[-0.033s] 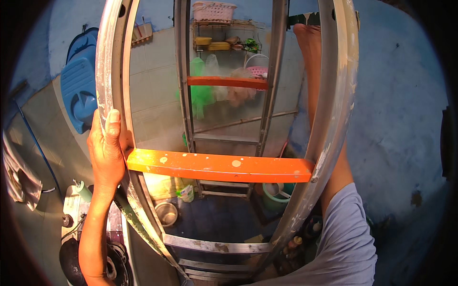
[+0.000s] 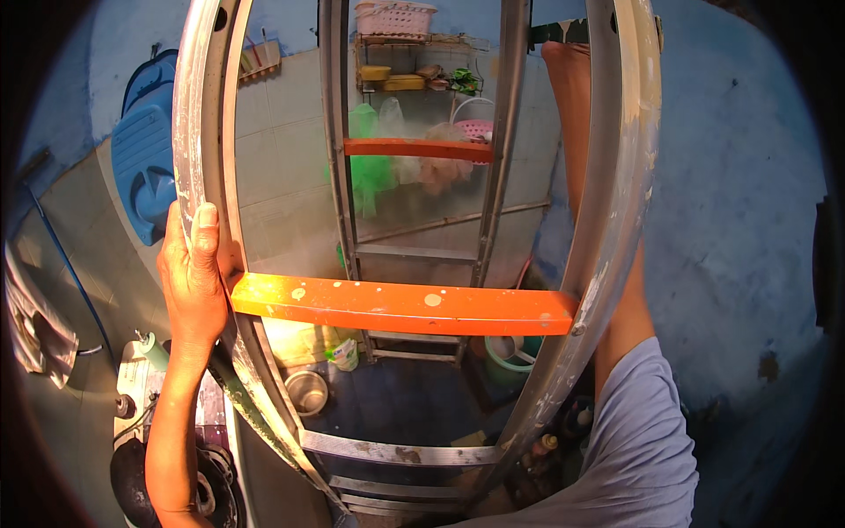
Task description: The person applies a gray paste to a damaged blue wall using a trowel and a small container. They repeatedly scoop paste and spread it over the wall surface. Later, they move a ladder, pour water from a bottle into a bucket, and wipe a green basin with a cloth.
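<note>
An aluminium stepladder (image 2: 400, 456), splashed with paint, stands right in front of me. Its orange step (image 2: 405, 305) crosses the middle of the view. My left hand (image 2: 191, 277) is closed round the ladder's left side rail, thumb along the front. My right arm, in a grey sleeve (image 2: 638, 440), reaches up behind the right rail. At its far end my right hand (image 2: 568, 55) is raised beside a dark green, ragged-edged strip (image 2: 561, 34) at the wall. The rail and the distance hide its fingers, so I cannot make out any grip.
Below on the left is a stove with a black pan (image 2: 132, 484). A blue plastic piece (image 2: 145, 167) hangs on the left wall. A wire shelf (image 2: 422, 84) carries baskets and sponges, with plastic bags (image 2: 370, 167) underneath. A metal pot (image 2: 306, 392) and green bucket (image 2: 510, 352) sit on the floor.
The view has shifted very slightly; the ladder appears a few pixels further left. Both hands keep their places.
</note>
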